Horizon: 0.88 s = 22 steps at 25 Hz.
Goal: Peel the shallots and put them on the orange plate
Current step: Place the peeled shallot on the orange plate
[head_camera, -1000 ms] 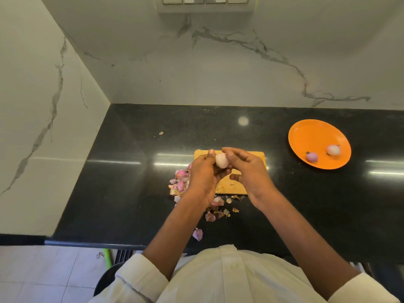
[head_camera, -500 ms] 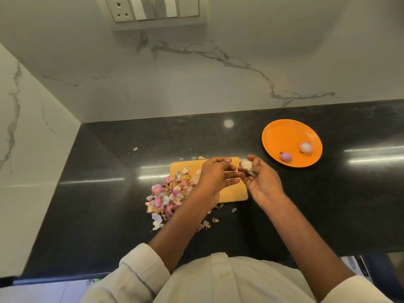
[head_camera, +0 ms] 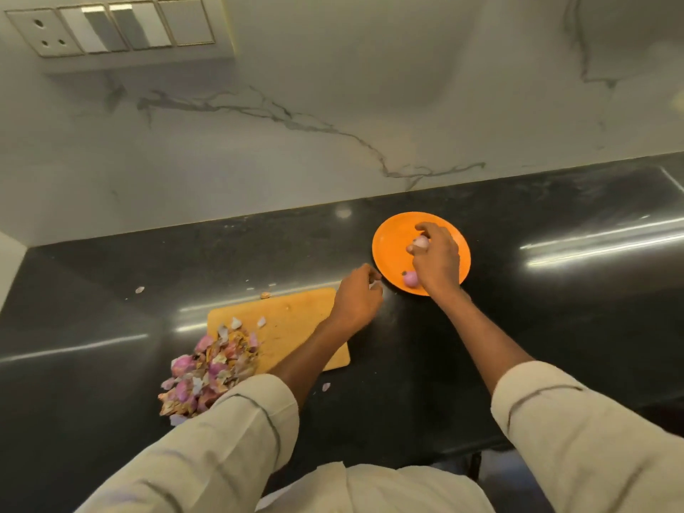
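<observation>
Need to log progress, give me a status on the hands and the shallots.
Right hand over orange plate, fingers round a peeled shallot. Second shallot on plate. Left hand beside plate, pinching a pale scrap. Nothing in the way.

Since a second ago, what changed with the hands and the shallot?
The right hand carried the peeled shallot from above the cutting board rightward to over the orange plate, fingers curled round it. The left hand let go of it and now sits beside the plate, seemingly pinching a scrap. The purple shallot stayed on the plate; the other is now hidden. The peel pile stayed put.
</observation>
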Each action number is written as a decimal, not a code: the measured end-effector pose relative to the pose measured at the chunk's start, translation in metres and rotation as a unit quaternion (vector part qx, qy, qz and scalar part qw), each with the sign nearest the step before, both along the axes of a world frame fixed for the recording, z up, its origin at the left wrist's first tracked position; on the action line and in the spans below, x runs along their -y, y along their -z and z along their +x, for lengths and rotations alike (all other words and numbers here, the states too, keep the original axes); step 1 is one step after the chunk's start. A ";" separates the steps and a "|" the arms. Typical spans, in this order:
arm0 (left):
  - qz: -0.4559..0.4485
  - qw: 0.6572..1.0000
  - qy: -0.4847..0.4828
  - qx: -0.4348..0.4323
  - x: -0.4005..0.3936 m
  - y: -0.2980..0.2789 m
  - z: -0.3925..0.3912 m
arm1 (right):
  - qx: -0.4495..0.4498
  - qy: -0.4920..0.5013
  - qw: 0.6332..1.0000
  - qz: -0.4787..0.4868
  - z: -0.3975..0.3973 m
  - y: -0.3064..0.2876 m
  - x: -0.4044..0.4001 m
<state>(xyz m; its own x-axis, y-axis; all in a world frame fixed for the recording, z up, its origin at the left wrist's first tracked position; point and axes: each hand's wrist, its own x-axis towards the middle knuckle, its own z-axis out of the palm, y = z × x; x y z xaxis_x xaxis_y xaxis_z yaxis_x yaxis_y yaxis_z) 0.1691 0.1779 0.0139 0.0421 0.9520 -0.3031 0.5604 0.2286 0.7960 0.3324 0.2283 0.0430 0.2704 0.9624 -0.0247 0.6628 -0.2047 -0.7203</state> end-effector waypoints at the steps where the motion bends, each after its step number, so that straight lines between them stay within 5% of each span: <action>1: 0.004 0.997 0.049 -0.055 -0.004 0.008 0.003 | 0.049 -0.026 0.998 0.000 0.004 0.003 -0.009; 5: 0.018 0.972 0.124 -0.199 -0.011 0.025 0.009 | 0.144 -0.068 0.986 -0.037 0.013 0.014 -0.026; 11: 0.112 0.974 0.077 -0.180 0.019 0.016 -0.006 | 0.236 -0.097 0.966 -0.052 0.016 0.025 -0.020; 16: 0.186 0.974 -0.089 -0.092 0.058 0.005 -0.052 | 0.101 -0.020 0.992 0.071 -0.018 0.018 0.015; 22: 0.199 0.948 -0.202 -0.142 0.130 0.009 -0.130 | -0.058 -0.190 0.979 0.055 -0.144 0.020 0.114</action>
<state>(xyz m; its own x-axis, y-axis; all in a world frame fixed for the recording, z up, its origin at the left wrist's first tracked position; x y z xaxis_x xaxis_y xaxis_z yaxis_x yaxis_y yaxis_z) 0.0396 0.0476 0.0050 -0.3798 0.9145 0.1394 0.6959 0.1832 0.6944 0.1886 0.1147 0.0231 -0.1053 0.9916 0.0753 0.5879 0.1232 -0.7995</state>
